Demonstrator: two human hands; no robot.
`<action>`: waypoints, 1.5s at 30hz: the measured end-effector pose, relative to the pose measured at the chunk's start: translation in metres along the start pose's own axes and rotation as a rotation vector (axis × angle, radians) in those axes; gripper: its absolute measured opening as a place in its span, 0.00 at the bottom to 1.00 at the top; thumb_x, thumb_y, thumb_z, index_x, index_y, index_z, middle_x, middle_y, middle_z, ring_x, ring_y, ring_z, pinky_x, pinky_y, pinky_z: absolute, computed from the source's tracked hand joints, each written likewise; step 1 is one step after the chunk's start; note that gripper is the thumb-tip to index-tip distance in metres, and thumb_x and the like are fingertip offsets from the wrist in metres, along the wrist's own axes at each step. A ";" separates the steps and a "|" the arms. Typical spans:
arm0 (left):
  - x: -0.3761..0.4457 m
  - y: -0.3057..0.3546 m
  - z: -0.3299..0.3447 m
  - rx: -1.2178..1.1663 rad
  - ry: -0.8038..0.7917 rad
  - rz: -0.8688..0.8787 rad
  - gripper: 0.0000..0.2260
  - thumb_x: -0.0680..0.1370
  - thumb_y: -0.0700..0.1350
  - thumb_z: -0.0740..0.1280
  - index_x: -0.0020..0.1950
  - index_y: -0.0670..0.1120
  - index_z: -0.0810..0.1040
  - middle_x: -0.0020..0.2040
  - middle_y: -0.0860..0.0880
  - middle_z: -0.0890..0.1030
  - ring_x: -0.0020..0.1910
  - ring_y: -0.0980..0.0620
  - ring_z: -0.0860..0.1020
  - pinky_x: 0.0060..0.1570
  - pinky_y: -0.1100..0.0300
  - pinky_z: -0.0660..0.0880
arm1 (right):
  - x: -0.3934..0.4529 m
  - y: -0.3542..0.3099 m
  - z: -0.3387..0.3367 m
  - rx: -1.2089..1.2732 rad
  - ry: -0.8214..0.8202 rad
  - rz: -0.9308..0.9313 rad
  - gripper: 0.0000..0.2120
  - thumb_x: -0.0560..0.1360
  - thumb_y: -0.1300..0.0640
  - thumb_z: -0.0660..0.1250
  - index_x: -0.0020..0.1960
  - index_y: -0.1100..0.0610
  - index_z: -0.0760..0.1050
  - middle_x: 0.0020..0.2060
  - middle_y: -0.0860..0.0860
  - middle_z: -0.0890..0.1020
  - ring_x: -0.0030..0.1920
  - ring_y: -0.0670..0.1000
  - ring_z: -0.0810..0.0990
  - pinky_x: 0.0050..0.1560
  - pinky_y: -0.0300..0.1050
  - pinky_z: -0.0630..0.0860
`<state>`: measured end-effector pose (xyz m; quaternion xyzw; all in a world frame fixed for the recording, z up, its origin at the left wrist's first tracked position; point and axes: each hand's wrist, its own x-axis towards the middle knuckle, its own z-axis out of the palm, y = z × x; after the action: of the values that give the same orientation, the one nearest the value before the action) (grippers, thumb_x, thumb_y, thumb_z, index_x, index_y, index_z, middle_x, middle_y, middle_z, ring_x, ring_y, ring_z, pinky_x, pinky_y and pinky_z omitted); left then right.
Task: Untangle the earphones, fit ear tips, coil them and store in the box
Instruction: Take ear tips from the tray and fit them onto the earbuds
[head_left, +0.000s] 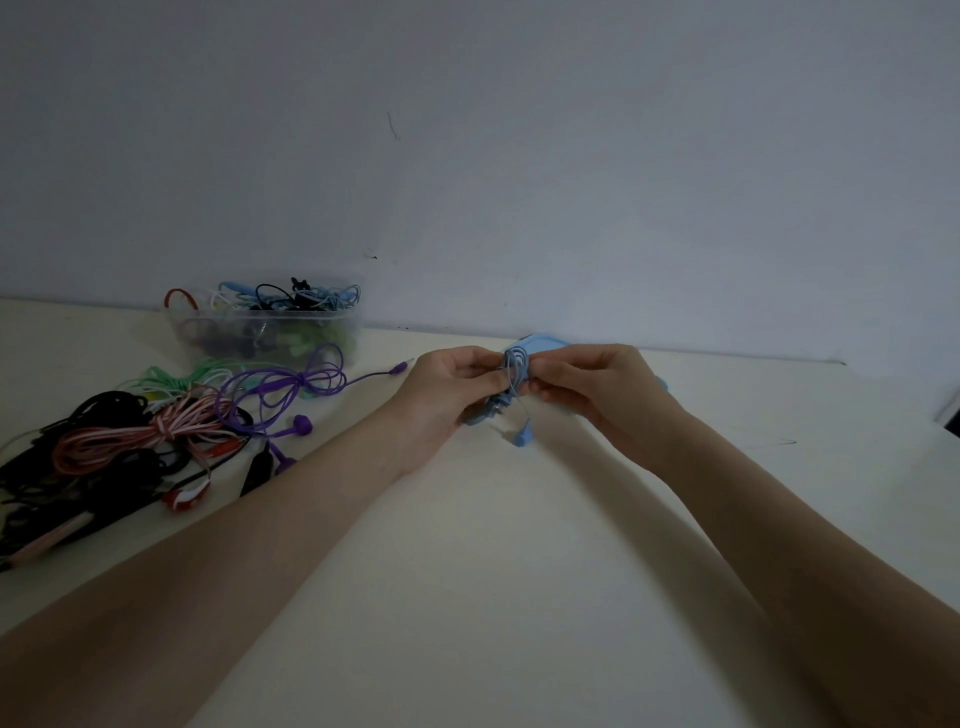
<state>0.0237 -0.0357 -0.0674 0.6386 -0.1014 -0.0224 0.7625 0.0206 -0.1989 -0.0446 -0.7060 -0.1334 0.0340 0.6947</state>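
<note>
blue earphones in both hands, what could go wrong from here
1. One earbud dangles loose below the blue earphones that the left hand and right hand pinch; it could snag a loop and re-tangle the coil.
2. The clear box already looks heaped above its rim, so another coil may spill out.

No lettering, label, brand, number or sign can be read anywhere here: nothing legible on the clear plastic box (270, 332) of earphones, nor on the cables just in front of it, nor on the wall behind it.
</note>
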 end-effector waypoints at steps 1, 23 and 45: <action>0.001 0.000 0.000 -0.022 -0.002 -0.010 0.04 0.75 0.35 0.66 0.47 0.42 0.79 0.45 0.42 0.81 0.47 0.47 0.79 0.44 0.63 0.75 | 0.000 0.000 0.000 0.029 -0.006 0.003 0.06 0.74 0.67 0.65 0.45 0.65 0.80 0.39 0.57 0.83 0.41 0.50 0.80 0.47 0.35 0.79; 0.001 0.001 0.001 -0.053 -0.002 -0.071 0.11 0.76 0.38 0.67 0.56 0.36 0.75 0.42 0.48 0.84 0.41 0.55 0.82 0.34 0.69 0.75 | 0.010 -0.018 -0.014 -0.595 0.292 -0.233 0.04 0.74 0.66 0.66 0.43 0.63 0.80 0.32 0.51 0.81 0.26 0.41 0.78 0.32 0.34 0.76; 0.000 0.001 0.001 0.020 -0.092 -0.038 0.07 0.78 0.36 0.63 0.49 0.45 0.78 0.45 0.47 0.83 0.40 0.59 0.81 0.49 0.63 0.73 | 0.018 0.006 -0.044 -1.321 0.304 -0.105 0.11 0.75 0.63 0.62 0.52 0.53 0.80 0.49 0.53 0.81 0.50 0.55 0.76 0.43 0.43 0.68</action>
<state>0.0233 -0.0366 -0.0658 0.6462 -0.1246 -0.0652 0.7501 0.0489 -0.2374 -0.0464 -0.9717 -0.0613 -0.1880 0.1294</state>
